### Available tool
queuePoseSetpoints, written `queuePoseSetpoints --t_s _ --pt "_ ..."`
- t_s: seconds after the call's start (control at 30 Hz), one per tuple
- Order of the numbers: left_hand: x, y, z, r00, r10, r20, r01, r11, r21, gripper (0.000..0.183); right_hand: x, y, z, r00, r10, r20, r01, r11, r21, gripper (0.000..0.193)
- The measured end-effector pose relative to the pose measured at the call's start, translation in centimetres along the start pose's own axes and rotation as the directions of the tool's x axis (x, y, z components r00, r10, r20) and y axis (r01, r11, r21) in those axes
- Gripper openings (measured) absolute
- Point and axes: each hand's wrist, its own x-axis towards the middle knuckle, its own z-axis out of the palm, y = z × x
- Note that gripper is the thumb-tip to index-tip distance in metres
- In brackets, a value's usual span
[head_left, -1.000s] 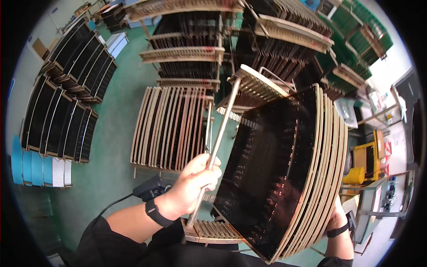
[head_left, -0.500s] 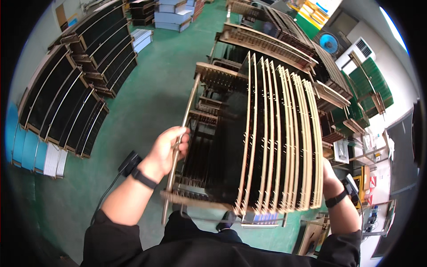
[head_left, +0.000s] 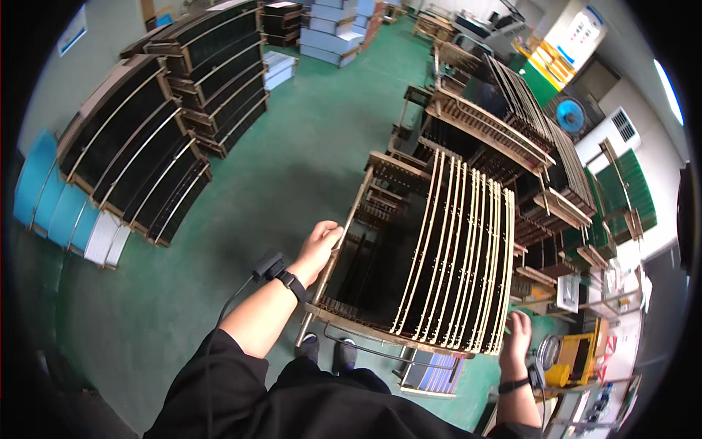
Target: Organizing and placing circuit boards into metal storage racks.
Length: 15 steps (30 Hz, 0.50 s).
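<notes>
A slotted rack [head_left: 409, 256] of dark panels (edged in pale strips) is gripped on its left rail by the left hand [head_left: 318, 249], fingers closed around it. The rack's right lower corner is touched by the right hand [head_left: 518, 338]; its finger state cannot be told.

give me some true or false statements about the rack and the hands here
1. The left hand grips the rack by its left side bar. True.
2. The right hand rests flat on the green floor. False: it is at the rack's lower right corner.
3. The rack holds cream-edged dark panels standing side by side. True.
4. Both wrists are bare. False: each wears a dark band.
5. More stacks of racks sit on the floor to the left. True.
</notes>
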Motion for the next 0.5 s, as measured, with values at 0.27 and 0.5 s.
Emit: queuePoseSetpoints --t_s 0.27,0.5 --pt "-15.9 -7.9 -16.3 0.977 0.110 -0.183 0.075 0.626 0.776 0.038 -3.3 -15.5 3.9 0.611 -0.784 0.107 0.784 0.581 -0.221 0.028" --pt "-43.4 -15.2 -25.7 0.891 -0.134 -0.433 0.444 0.454 0.773 0.037 -15.4 -25.3 18.4 -0.236 -0.859 0.455 0.917 -0.042 0.397 0.028"
